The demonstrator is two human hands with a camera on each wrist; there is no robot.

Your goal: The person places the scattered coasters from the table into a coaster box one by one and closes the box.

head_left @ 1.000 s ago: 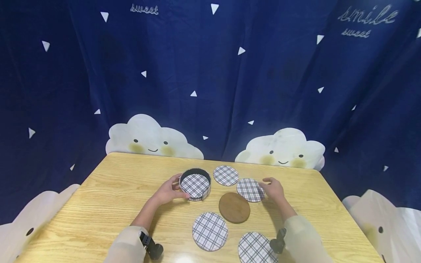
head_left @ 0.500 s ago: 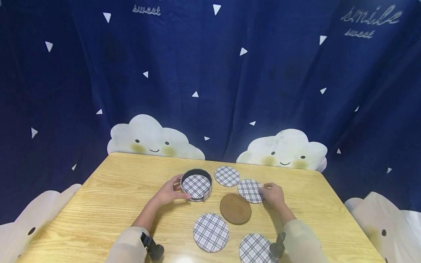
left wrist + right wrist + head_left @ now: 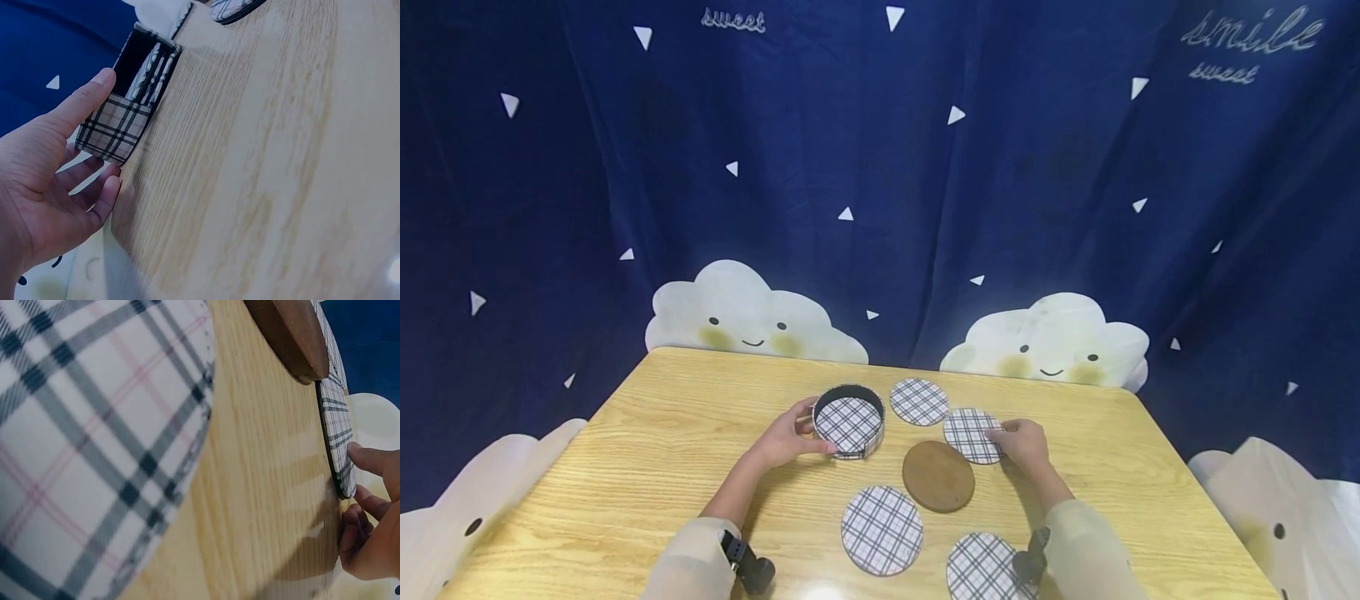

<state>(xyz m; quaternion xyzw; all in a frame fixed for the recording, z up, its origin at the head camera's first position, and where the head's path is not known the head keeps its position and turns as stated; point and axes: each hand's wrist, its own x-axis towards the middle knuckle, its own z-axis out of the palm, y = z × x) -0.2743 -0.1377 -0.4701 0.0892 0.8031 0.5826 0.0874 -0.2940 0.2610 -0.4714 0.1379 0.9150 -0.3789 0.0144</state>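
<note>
In the head view, a round plaid coaster holder (image 3: 874,442) with a dark inside wall stands left of centre. My left hand (image 3: 786,435) grips its left side, thumb at the front and fingers behind. Plaid coasters (image 3: 164,69) lie stacked inside, seen through the gap in its wall in the left wrist view. My right hand (image 3: 1024,443) pinches the right edge of a plaid coaster (image 3: 968,433) lying on the table. The right wrist view shows the thumb (image 3: 365,455) on top of that coaster, with the other fingers at its rim and partly hidden.
A brown round coaster (image 3: 938,477) lies between the hands. One plaid coaster (image 3: 919,401) is behind it, another plaid coaster (image 3: 882,531) in front, and a third plaid coaster (image 3: 987,568) near the right wrist camera. The wooden table (image 3: 647,467) backs onto a blue curtain (image 3: 790,167).
My right hand's fingers have drawn in and moved slightly left onto the coaster's edge. The left hand keeps its hold on the coaster holder. The head view has shifted a little.
</note>
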